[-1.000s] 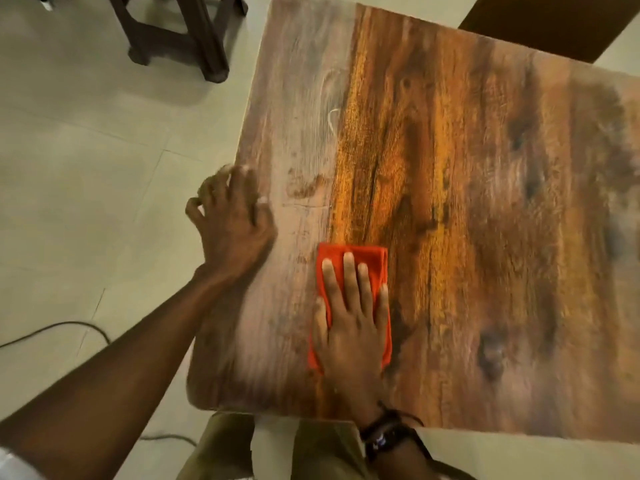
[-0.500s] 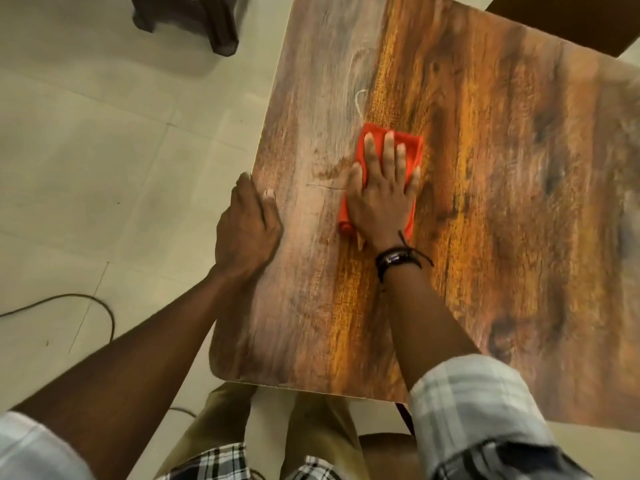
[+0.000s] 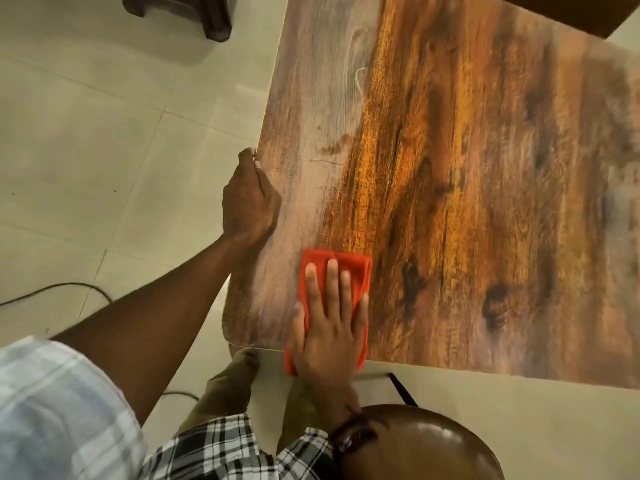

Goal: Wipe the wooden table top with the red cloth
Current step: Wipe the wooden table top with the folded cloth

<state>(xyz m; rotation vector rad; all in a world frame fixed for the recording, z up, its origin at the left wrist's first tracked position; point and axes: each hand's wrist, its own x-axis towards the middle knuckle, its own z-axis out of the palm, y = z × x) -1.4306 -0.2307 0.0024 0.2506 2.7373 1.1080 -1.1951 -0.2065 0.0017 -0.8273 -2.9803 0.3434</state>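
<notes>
- The cloth [image 3: 356,268] lies folded at the near edge of the table [image 3: 450,168], close to the near-left corner, its near end hanging past the rim.
- My right hand [image 3: 329,334] presses flat on it, fingers straight, gripping nothing.
- My left hand [image 3: 247,202] curls over the left edge, bracing the table.
- I judge the wiping is under way. No trail shows which parts are done. A pale mark [image 3: 360,79] sits farther up, and the far and right areas likely remain.

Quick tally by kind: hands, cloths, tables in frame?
Hands: 2, left hand and right hand
Cloth: 1
Table: 1
Total: 4
</notes>
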